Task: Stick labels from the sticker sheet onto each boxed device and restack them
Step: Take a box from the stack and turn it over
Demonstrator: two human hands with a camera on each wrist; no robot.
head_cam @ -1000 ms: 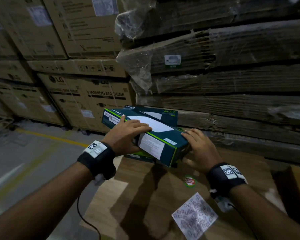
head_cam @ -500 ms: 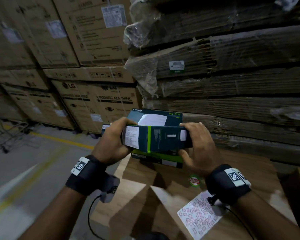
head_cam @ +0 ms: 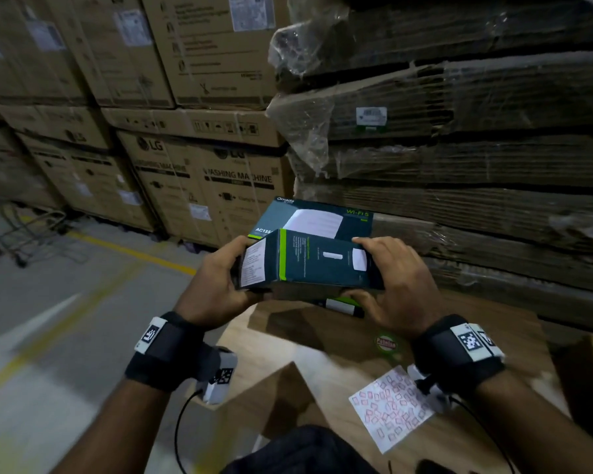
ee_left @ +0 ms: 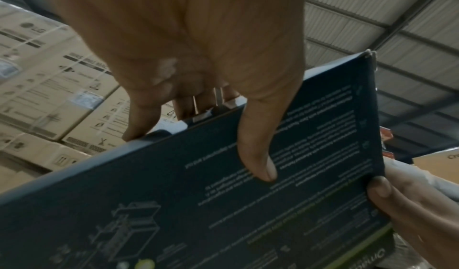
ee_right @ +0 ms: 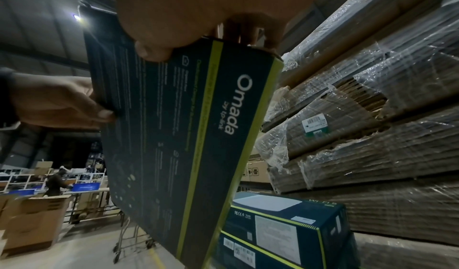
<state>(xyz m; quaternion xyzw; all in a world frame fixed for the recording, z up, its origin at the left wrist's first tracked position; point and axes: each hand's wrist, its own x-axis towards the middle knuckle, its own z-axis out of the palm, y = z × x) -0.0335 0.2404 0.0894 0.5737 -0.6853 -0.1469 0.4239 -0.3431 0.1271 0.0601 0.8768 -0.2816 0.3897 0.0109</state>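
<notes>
I hold a dark teal Omada device box (head_cam: pixel 315 265) tipped on edge in the air above a big cardboard carton (head_cam: pixel 322 378). My left hand (head_cam: pixel 220 285) grips its left end, thumb on the printed underside (ee_left: pixel 258 163). My right hand (head_cam: pixel 391 285) grips the right end, with its fingers over the top edge (ee_right: pixel 250 32). Behind the held box a stack of two more Omada boxes (head_cam: pixel 315 220) stands on the carton, also seen in the right wrist view (ee_right: pixel 285 232). The white sticker sheet (head_cam: pixel 391 408) with red labels lies flat on the carton near my right wrist.
Shrink-wrapped flattened cardboard (head_cam: pixel 459 148) rises right behind the stack. LG washing machine cartons (head_cam: pixel 202 172) stand at the left across a concrete aisle (head_cam: pixel 65 319) with a yellow line. A metal trolley (head_cam: pixel 21 230) is at far left. A round green-red sticker (head_cam: pixel 386 345) is on the carton.
The box was lifted off the stack and turned up on its edge, so a narrow side now faces me. Both hands shifted from resting on top to gripping its two ends.
</notes>
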